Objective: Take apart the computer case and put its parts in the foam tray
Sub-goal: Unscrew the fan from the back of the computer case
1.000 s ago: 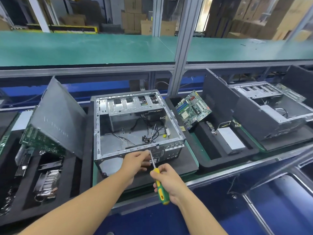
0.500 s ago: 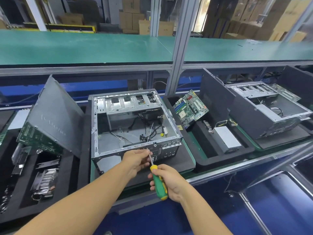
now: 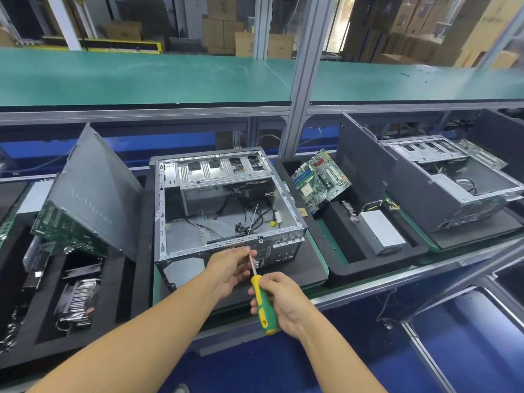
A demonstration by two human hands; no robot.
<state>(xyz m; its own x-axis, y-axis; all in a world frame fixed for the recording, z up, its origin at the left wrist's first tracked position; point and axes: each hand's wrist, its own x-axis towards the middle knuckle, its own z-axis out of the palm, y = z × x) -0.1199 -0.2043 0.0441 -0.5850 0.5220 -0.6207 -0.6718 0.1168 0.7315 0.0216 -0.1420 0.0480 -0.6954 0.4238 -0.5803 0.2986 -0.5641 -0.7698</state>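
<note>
The screwdriver [image 3: 262, 303] has its tip hidden behind the left grip [image 3: 229, 268] at the near rim of the case [image 3: 198, 249], so what it meets there cannot be told. The right grip [image 3: 283, 302] covers part of its handle. Both forearms run off the bottom edge. The left tray [image 3: 136, 279] is cut by the left edge. Its leaning panel [image 3: 96, 191] hides much of a green board [image 3: 56, 228], and the panel's lettering is too faint to read. The far-right case [image 3: 453, 194] is cut by the right edge.

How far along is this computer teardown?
Done: the case is open, with a motherboard and power supply in the foam tray beside it. In hand: the right hand grips a screwdriver, the left hand pinching its shaft at the case's near edge. Left: drive cage and cables inside.
</note>
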